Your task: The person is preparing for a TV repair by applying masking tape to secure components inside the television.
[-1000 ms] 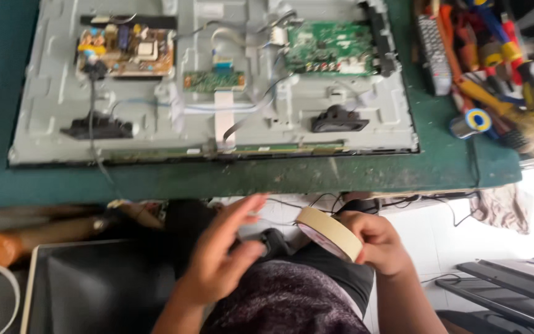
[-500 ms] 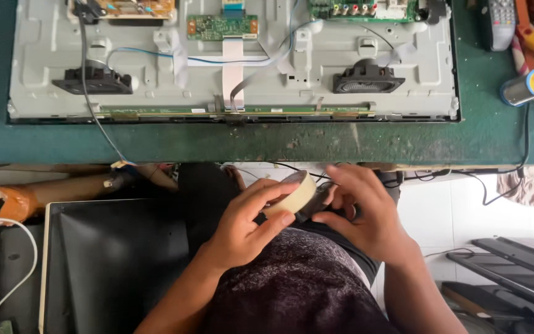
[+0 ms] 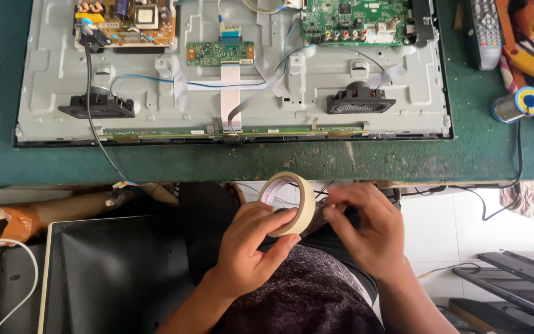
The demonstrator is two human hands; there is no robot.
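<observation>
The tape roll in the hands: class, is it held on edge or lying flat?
On edge: the tape roll shows its open core, pinched by the left hand, right hand beside it.

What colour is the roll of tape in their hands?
Pale cream, the tape roll held by the left hand, head view.

Both hands point(image 3: 316, 238) grip a masking tape roll point(image 3: 290, 202) below the bench point(image 3: 477, 158).

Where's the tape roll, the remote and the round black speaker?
Beige masking tape roll point(image 3: 304, 201): head view, outer band.
Grey remote control point(image 3: 483, 31): head view, button face.
Black oval speaker point(image 3: 361, 101): head view, centre grille.
</observation>
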